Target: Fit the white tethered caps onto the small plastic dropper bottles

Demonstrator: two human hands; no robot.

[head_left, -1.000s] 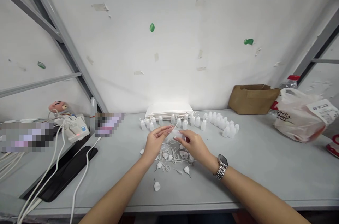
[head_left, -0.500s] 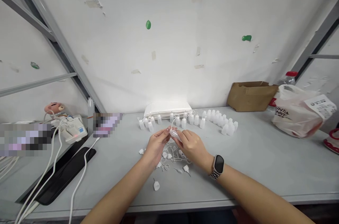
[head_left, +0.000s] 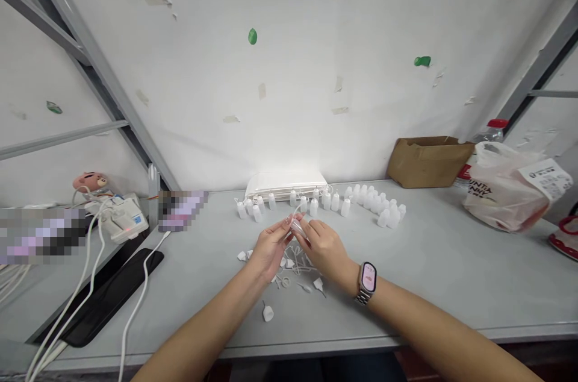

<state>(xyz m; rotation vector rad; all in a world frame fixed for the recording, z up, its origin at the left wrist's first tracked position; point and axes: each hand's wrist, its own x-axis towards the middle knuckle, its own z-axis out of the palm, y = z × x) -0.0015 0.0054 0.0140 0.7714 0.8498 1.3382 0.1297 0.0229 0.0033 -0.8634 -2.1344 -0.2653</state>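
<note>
Both sets of fingertips are pinched on one little bottle (head_left: pixel 297 226). The left hand (head_left: pixel 270 247) has it from one side and the right hand (head_left: pixel 326 246) from the other, up in the air just above the table (head_left: pixel 451 285).

A second ago the right hand had it lying longways, with the left fingers only just reaching in. Now the hands have closed right up and the bottle's half buried between them. I'd say this one is mid-fiddle and not ready to join the others, but I can't see what's happening at its tip.

Under the hands there's a scatter of loose caps (head_left: pixel 293 264), plus a stray cap (head_left: pixel 268 312) nearer me. Behind is a row of bottles (head_left: pixel 316 204) in front of a white box (head_left: pixel 286 184). There's a watch (head_left: pixel 367 281) on the right wrist.
</note>
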